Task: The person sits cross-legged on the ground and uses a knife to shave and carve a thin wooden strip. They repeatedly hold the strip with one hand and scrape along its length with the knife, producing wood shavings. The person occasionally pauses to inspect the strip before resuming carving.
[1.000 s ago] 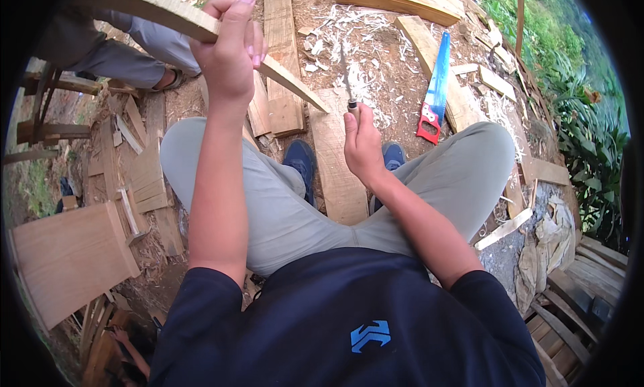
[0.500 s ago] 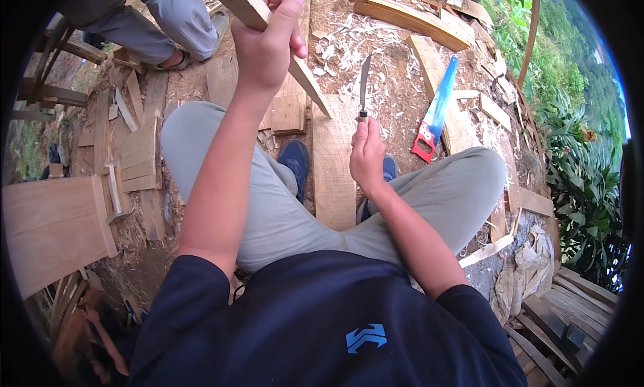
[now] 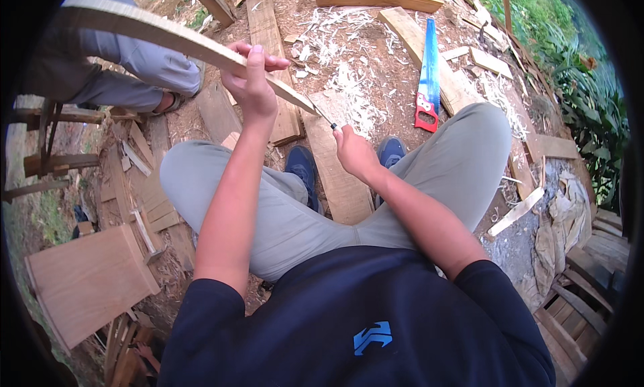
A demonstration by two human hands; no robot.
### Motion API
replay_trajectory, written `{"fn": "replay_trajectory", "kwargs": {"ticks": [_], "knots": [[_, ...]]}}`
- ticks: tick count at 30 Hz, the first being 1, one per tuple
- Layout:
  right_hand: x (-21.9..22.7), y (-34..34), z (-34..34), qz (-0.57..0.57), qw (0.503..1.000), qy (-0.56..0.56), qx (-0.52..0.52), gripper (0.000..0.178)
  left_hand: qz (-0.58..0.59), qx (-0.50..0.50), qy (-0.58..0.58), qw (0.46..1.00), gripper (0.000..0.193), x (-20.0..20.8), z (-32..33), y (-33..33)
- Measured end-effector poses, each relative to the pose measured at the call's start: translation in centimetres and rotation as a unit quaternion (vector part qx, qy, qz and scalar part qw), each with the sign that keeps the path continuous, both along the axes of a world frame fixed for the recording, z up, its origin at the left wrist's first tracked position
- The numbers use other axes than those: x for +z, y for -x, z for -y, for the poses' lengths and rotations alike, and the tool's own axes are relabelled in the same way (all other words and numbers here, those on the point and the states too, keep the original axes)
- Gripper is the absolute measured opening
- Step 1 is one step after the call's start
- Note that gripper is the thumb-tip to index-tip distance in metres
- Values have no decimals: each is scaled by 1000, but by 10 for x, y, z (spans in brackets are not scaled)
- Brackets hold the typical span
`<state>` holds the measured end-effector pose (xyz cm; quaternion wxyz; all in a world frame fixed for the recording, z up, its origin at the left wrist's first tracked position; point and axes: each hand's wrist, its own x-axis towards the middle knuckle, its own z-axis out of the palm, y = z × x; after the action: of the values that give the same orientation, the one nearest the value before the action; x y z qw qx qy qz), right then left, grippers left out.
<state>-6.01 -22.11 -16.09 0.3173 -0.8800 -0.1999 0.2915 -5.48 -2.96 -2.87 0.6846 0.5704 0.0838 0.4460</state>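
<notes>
My left hand [image 3: 253,85] is closed round a long, thin wooden strip [image 3: 157,38], which slants from the upper left down toward the middle. Its lower tip ends just above a flat board [image 3: 343,185] lying between my feet. In my right hand [image 3: 355,153] is a knife [image 3: 325,117] with a dark collar, the fist wrapped over its handle. The narrow blade points up and left and meets the strip's lower end; whether it bites into the wood I cannot tell.
Pale shavings [image 3: 352,95] litter the ground ahead. A blue-bladed handsaw [image 3: 430,71] with a red handle leans on a plank [image 3: 402,31]. Another person's legs [image 3: 141,61] are at the upper left, partly behind the strip. A wooden panel [image 3: 94,279] sits at left.
My left hand has lowered and the strip has swung to a flatter slant, its upper end going left. The knife has turned from upright to tilt left, reaching the strip's tip. The view has shifted.
</notes>
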Motion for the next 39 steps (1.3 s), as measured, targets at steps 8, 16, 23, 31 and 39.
{"fn": "replay_trajectory", "kwargs": {"ticks": [8, 16, 23, 31, 39], "knots": [[-10, -3, -10, 3, 995, -91, -49, 42, -79, 45, 29, 995, 37, -13, -3, -17], [11, -26, -13, -23, 989, -104, -104, 40, -48, 74, 64, 994, 39, -14, -3, -24], [2, -21, -14, -29, 993, -79, -78, 39, -54, 70, 15, 996, 36, -15, -10, -28], [37, -15, -18, 23, 986, -156, -59, 37, -98, -9, -16, 995, 36, -19, -21, -29], [-16, -20, -29, 13, 998, -56, -5, 30, -91, -58, -16, 994, 33, -22, -16, -37]]}}
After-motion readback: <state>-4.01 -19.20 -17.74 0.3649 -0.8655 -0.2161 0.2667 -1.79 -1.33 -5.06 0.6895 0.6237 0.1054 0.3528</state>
